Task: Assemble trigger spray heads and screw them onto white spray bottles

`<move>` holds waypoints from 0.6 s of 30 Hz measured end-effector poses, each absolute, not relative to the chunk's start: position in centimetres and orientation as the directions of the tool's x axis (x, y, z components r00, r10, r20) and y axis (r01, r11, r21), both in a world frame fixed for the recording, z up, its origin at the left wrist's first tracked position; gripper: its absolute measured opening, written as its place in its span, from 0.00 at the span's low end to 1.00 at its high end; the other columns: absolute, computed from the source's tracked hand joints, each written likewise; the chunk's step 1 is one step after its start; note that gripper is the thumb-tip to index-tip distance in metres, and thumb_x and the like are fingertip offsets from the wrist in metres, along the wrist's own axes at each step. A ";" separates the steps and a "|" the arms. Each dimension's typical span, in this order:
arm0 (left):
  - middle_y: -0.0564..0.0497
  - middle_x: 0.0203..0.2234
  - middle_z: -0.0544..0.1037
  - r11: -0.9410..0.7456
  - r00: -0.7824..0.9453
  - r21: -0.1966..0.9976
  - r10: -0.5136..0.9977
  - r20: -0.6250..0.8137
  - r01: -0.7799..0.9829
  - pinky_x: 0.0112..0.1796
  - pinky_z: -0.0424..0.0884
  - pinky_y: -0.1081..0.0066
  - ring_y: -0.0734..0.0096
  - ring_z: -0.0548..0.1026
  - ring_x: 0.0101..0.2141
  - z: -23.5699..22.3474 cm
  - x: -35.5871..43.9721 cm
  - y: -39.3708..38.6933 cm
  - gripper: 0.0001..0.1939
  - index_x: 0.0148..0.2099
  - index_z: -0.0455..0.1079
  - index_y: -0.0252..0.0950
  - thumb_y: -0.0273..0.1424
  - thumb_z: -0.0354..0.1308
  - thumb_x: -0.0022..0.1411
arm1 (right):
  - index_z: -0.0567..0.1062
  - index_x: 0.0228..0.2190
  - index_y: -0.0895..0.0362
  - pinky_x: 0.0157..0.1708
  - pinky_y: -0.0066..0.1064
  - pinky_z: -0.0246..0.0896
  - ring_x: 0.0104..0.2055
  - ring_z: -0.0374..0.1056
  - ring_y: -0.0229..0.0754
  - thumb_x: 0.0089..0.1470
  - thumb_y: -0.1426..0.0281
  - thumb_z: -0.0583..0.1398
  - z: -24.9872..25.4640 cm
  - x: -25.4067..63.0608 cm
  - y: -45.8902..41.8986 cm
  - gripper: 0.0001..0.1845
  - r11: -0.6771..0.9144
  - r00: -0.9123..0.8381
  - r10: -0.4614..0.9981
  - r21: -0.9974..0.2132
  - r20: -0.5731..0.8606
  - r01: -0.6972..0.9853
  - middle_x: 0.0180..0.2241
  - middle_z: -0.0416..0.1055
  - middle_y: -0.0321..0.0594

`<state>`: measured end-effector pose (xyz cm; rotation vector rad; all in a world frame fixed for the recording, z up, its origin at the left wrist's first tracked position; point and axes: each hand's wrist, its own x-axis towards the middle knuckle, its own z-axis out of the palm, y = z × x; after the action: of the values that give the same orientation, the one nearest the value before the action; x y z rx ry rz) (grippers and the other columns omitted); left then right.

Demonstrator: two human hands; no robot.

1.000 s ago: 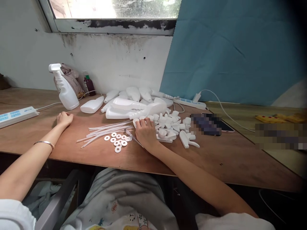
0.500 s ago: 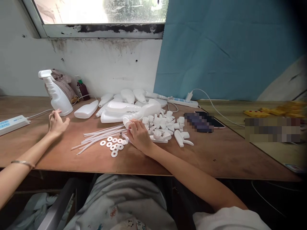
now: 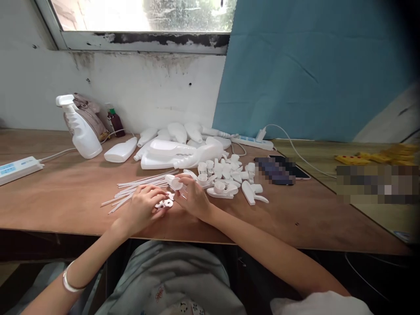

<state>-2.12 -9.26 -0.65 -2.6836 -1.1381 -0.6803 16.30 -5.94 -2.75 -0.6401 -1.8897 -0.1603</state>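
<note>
My right hand [image 3: 194,197] is closed on a white trigger spray head [image 3: 173,182], its round collar facing left above the table. A thin shiny piece shows by its fingers, too small to name. My left hand [image 3: 144,204] rests low over the small white ring washers [image 3: 168,203], its thumb and bent fingers apart around some of them. Part of the washer group is hidden under that hand. Thin white tubes [image 3: 126,191] lie in a loose bundle behind it. More white spray heads [image 3: 225,189] are piled to the right of my right hand.
White bottles [image 3: 164,161] lie heaped at the back. An assembled spray bottle [image 3: 85,135] stands at left near a bag [image 3: 95,117] and a dark bottle [image 3: 114,121]. Power strips [image 3: 19,168] and cables lie about; a phone [image 3: 297,168] is at right.
My left hand has moved from beside the standing spray bottle, right and toward me, to the washers. My right hand still holds the spray head, whose collar now faces more toward me.
</note>
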 end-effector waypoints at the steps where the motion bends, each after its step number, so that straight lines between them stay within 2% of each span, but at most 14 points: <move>1: 0.48 0.38 0.76 -0.694 0.603 0.045 0.653 0.458 0.718 0.43 0.61 0.62 0.63 0.70 0.41 -0.9 -2.1 -9.1 0.09 0.38 0.71 0.37 0.33 0.53 0.58 | 0.55 0.43 0.55 0.40 0.35 0.67 0.43 0.67 0.42 0.46 0.78 0.54 -3.0 16.2 -5.9 0.21 0.846 -0.267 0.360 -0.192 0.894 0.497 0.40 0.67 0.45; 5: 0.47 0.38 0.76 -0.696 0.595 0.071 0.657 0.463 0.714 0.41 0.61 0.62 0.62 0.69 0.40 -2.1 -2.1 -8.7 0.11 0.40 0.71 0.37 0.36 0.54 0.58 | 0.56 0.45 0.55 0.40 0.35 0.68 0.43 0.68 0.42 0.47 0.76 0.56 -3.5 16.1 -6.0 0.22 0.833 -0.242 0.425 -0.273 0.872 0.481 0.41 0.69 0.46; 11: 0.50 0.32 0.77 -0.704 0.556 0.082 0.622 0.552 0.706 0.40 0.59 0.64 0.65 0.70 0.37 -2.9 -2.4 -8.5 0.07 0.34 0.70 0.37 0.30 0.50 0.61 | 0.56 0.44 0.54 0.35 0.32 0.69 0.40 0.70 0.41 0.48 0.74 0.57 -3.4 16.1 -6.8 0.21 0.804 -0.210 0.524 -0.398 0.825 0.442 0.42 0.70 0.47; 18: 0.50 0.28 0.73 -0.700 0.408 0.213 0.604 0.684 0.681 0.36 0.60 0.67 0.68 0.70 0.32 -2.1 -2.9 -9.7 0.03 0.36 0.63 0.36 0.25 0.51 0.60 | 0.57 0.44 0.54 0.39 0.33 0.68 0.43 0.69 0.41 0.47 0.76 0.57 -3.4 16.5 -7.5 0.22 0.801 -0.234 0.575 -0.480 0.784 0.358 0.42 0.70 0.46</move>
<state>-2.86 -9.68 -2.07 -2.5507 -1.1691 -1.1754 16.46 -7.54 -3.41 -0.7111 -1.8507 0.2371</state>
